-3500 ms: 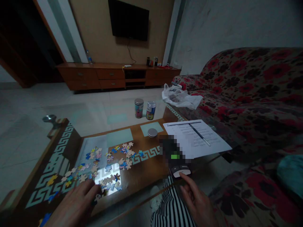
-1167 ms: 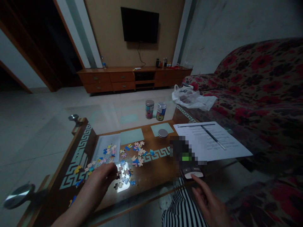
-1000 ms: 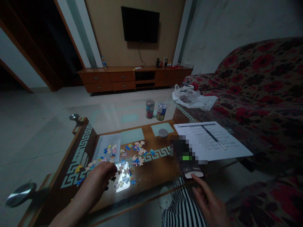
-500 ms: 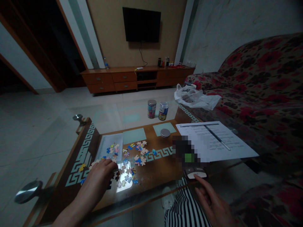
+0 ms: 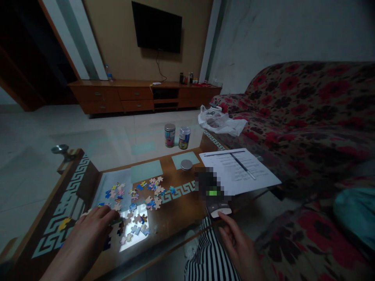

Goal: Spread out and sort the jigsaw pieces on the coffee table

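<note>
My right hand (image 5: 238, 242) is at the table's front edge. Its index finger is stretched out to the large white button of a dark device (image 5: 216, 205), touching it, while the other fingers bend loosely. The device's upper part is blurred out by blocks. My left hand (image 5: 95, 222) rests palm down on the glass table, fingers slightly bent and their tips partly hidden, beside loose jigsaw puzzle pieces (image 5: 136, 218). I see nothing held in it. More pieces, some face up and some plain-backed, are scattered over the table's left half.
Two picture-covered cans (image 5: 169, 136) stand farther back, with a round metal lid (image 5: 186, 165) nearer. Printed paper (image 5: 234, 175) with a pen (image 5: 242, 166) on it lies at right, behind it a plastic bag (image 5: 221, 121). A flowered sofa (image 5: 307, 93) borders the right side.
The view has turned to the right, so the table and everything on it appear farther left. Both hands keep their places, the right index finger still on the device's button.
</note>
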### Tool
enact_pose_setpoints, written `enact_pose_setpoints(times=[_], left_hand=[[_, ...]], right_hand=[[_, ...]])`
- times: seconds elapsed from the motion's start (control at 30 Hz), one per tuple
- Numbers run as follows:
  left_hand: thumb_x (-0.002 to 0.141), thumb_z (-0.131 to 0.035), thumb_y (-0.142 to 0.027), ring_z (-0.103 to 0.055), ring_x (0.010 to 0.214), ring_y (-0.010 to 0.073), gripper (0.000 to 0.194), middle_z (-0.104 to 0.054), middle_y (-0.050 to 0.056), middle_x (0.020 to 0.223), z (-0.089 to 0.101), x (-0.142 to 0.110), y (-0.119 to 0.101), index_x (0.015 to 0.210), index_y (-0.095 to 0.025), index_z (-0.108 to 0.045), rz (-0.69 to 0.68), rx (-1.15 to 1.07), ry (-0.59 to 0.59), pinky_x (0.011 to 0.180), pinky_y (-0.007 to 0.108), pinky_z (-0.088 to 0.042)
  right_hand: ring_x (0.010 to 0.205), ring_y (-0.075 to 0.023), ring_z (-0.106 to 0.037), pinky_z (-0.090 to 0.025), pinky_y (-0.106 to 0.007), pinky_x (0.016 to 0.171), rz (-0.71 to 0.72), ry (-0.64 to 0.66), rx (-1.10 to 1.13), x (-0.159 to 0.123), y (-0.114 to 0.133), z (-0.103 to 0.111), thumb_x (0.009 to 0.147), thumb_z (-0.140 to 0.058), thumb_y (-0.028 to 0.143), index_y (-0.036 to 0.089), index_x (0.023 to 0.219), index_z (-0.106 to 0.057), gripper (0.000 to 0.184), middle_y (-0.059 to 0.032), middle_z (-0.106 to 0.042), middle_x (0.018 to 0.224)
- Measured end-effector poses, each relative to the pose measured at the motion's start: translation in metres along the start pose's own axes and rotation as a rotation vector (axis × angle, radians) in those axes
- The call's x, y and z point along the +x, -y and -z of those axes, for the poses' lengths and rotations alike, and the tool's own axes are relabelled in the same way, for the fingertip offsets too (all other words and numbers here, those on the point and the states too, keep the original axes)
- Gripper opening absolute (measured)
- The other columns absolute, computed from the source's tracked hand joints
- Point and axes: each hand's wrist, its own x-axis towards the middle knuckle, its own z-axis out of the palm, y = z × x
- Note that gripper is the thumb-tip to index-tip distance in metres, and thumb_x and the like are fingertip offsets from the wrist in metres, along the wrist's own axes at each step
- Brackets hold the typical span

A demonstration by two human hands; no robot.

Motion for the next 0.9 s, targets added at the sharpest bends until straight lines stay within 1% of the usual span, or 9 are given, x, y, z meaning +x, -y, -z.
enact_pose_setpoints(times=[0.13, 0.3, 0.37, 0.43, 0.53, 0.63, 0.8, 0.9], left_hand=[[0.084, -0.039, -0.013, -0.060, 0.101, 0.0295, 0.037, -0.065, 0.010, 0.109, -0.006, 0.001, 0.002, 0.104, -0.024, -0.068, -0.013, -0.043, -0.059, 0.083, 0.041, -0.043], [0.083, -0.038, -0.011, -0.059, 0.098, 0.0274, 0.037, -0.066, 0.009, 0.107, -0.012, -0.001, -0.001, 0.102, -0.024, -0.068, -0.069, -0.016, -0.158, 0.083, 0.040, -0.042], [0.083, -0.040, -0.011, -0.058, 0.099, 0.0275, 0.036, -0.065, 0.009, 0.108, -0.014, -0.002, -0.001, 0.103, -0.024, -0.067, -0.086, -0.016, -0.162, 0.083, 0.040, -0.042], [0.083, -0.040, -0.011, -0.057, 0.100, 0.0281, 0.036, -0.065, 0.009, 0.109, -0.015, -0.004, -0.001, 0.103, -0.023, -0.067, -0.072, -0.022, -0.159, 0.083, 0.040, -0.041], [0.084, -0.038, -0.008, -0.055, 0.103, 0.0279, 0.038, -0.065, 0.008, 0.109, -0.011, -0.008, -0.001, 0.102, -0.023, -0.067, -0.054, -0.051, -0.186, 0.084, 0.040, -0.041], [0.083, -0.038, -0.004, -0.054, 0.103, 0.0272, 0.039, -0.064, 0.008, 0.108, -0.003, -0.015, 0.002, 0.100, -0.023, -0.067, -0.040, -0.085, -0.226, 0.084, 0.038, -0.040], [0.084, -0.041, -0.006, -0.053, 0.102, 0.0282, 0.033, -0.063, 0.010, 0.108, 0.005, -0.030, 0.017, 0.099, -0.020, -0.067, -0.012, -0.170, -0.304, 0.084, 0.039, -0.040], [0.083, -0.042, -0.004, -0.053, 0.103, 0.0278, 0.033, -0.063, 0.010, 0.109, 0.004, -0.040, 0.025, 0.100, -0.019, -0.066, 0.007, -0.206, -0.321, 0.086, 0.040, -0.040]], right_hand=[[0.057, -0.0141, -0.062, -0.050, -0.022, 0.057, -0.013, 0.048, 0.006, 0.002, 0.002, 0.003, 0.092, -0.044, 0.031, 0.021, 0.126, -0.056, 0.037, 0.0001, -0.064, 0.070], [0.056, -0.0137, -0.060, -0.048, -0.023, 0.058, -0.042, 0.043, 0.004, 0.001, 0.010, 0.006, 0.093, -0.040, 0.032, 0.022, 0.129, -0.053, 0.039, 0.0020, -0.060, 0.068], [0.056, -0.0141, -0.060, -0.047, -0.023, 0.058, -0.025, 0.066, -0.014, 0.001, 0.011, 0.009, 0.093, -0.039, 0.032, 0.021, 0.130, -0.052, 0.041, 0.0014, -0.059, 0.067], [0.058, -0.0150, -0.061, -0.047, -0.024, 0.058, -0.010, 0.096, -0.039, 0.003, 0.012, 0.011, 0.092, -0.039, 0.031, 0.019, 0.130, -0.052, 0.042, 0.0000, -0.061, 0.068], [0.058, -0.0163, -0.061, -0.046, -0.024, 0.058, -0.013, 0.110, -0.065, 0.006, 0.014, 0.015, 0.091, -0.038, 0.032, 0.017, 0.129, -0.052, 0.043, -0.0009, -0.062, 0.068], [0.056, -0.0171, -0.060, -0.045, -0.025, 0.057, -0.012, 0.118, -0.076, 0.010, 0.017, 0.018, 0.089, -0.039, 0.033, 0.018, 0.127, -0.054, 0.044, 0.0003, -0.061, 0.064], [0.056, -0.0175, -0.061, -0.046, -0.025, 0.057, 0.025, 0.177, -0.068, 0.016, 0.017, 0.023, 0.088, -0.039, 0.037, 0.017, 0.126, -0.053, 0.046, 0.0018, -0.059, 0.061], [0.057, -0.0190, -0.064, -0.049, -0.027, 0.059, 0.022, 0.190, -0.085, 0.017, 0.015, 0.024, 0.087, -0.038, 0.039, 0.015, 0.128, -0.053, 0.049, 0.0001, -0.063, 0.062]])
